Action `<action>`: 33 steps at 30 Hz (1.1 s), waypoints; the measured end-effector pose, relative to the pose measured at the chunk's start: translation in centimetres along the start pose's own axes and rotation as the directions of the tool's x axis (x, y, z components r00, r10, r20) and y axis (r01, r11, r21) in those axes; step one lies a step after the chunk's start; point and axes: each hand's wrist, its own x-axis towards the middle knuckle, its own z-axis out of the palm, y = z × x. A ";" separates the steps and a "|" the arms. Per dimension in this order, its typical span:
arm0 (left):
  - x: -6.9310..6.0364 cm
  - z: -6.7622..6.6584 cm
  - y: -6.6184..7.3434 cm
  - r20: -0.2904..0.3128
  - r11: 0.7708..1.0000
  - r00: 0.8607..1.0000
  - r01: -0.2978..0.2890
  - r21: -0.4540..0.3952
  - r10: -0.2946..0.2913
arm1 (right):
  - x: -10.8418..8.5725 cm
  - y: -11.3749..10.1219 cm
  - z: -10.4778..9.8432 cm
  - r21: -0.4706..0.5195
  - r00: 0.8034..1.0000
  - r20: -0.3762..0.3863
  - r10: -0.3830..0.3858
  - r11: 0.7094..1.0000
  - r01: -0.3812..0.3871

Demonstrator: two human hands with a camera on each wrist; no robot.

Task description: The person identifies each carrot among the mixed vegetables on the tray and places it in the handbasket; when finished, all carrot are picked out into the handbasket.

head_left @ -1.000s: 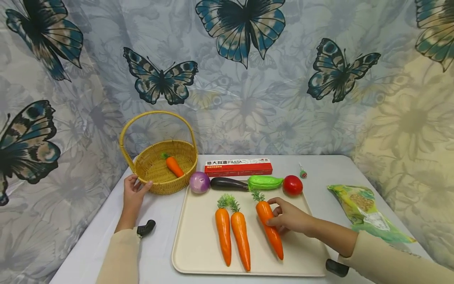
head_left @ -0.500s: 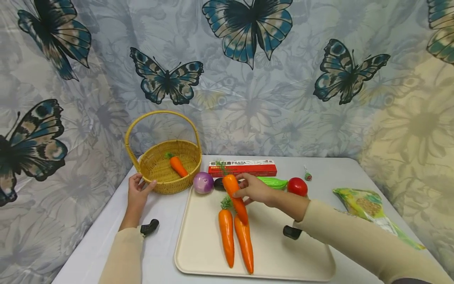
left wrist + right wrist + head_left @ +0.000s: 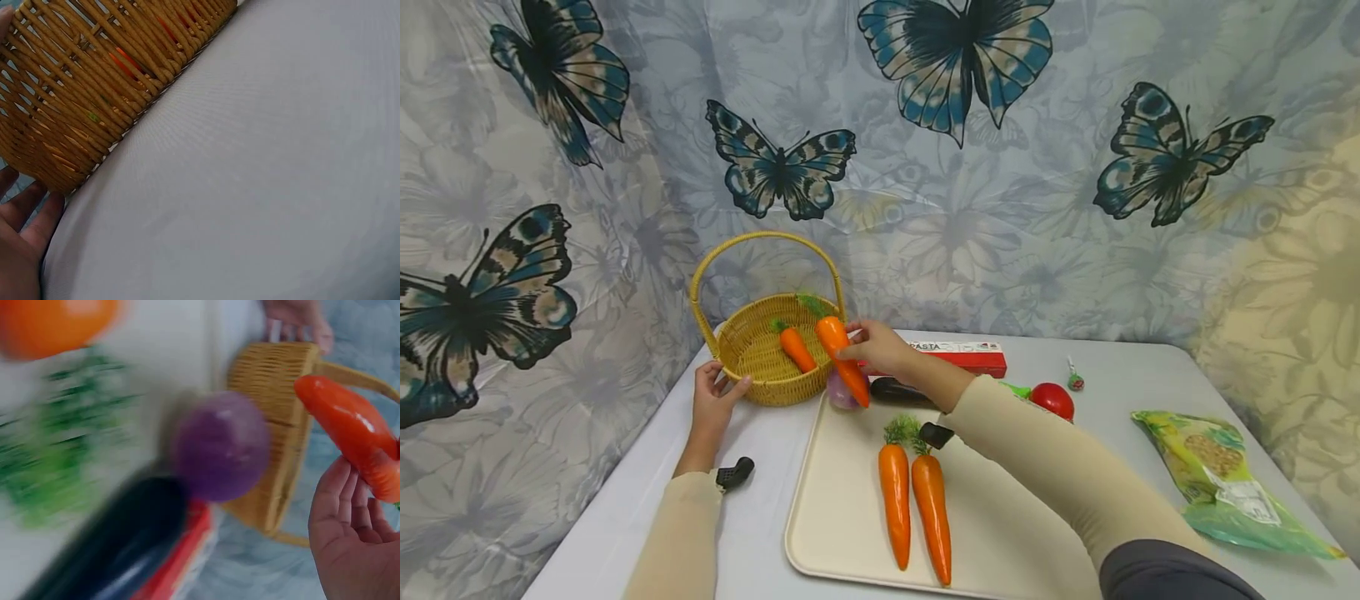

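Note:
My right hand [image 3: 880, 348] pinches a carrot [image 3: 842, 358] by its upper part, holding it tilted at the right rim of the wicker basket [image 3: 775, 392]. Its leafy top points toward the basket, where another carrot [image 3: 796, 349] lies inside. My left hand [image 3: 713, 404] grips the basket's left side; in the left wrist view its fingers [image 3: 44, 219] touch the woven wall. Two more carrots, one on the left [image 3: 894, 504] and one on the right [image 3: 932, 517], lie side by side on the cream tray [image 3: 842, 550]. In the right wrist view the held carrot [image 3: 356, 422] shows above my palm.
A purple onion [image 3: 222, 447] and an eggplant [image 3: 901, 392] lie along the tray's far edge. Beyond stands a red pasta box [image 3: 977, 361]. To the right are a tomato [image 3: 1052, 401], a small lollipop [image 3: 1075, 377] and a green-yellow bag [image 3: 1217, 475]. My sleeve covers most of a green vegetable [image 3: 1018, 389].
My right hand has lifted the carrot off the tray and carried it left and away from me to the basket. My left hand stays at the basket. The head view has swung slightly left.

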 end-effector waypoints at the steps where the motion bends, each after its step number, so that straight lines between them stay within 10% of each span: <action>1: -0.1 0.2 0.0 -0.001 1.000 1.000 0.003 0.000 -0.003 | 0.4 -0.4 0.2 0.011 1.000 -0.007 -0.002 1.000 0.002; 15: -1.1 0.2 1.9 0.022 1.000 1.000 0.008 -0.011 -0.007 | 8.2 -3.2 4.9 0.195 0.991 -0.124 -0.040 0.979 0.063; 23: -1.3 0.9 2.1 0.047 1.000 0.999 -0.004 -0.015 0.005 | 9.3 0.9 6.9 -0.082 0.977 -0.201 -0.076 0.995 0.061; 33: -1.4 0.5 2.3 0.033 1.000 0.999 -0.007 -0.022 0.008 | 9.9 2.2 8.1 -0.368 0.976 -0.178 -0.125 0.929 0.051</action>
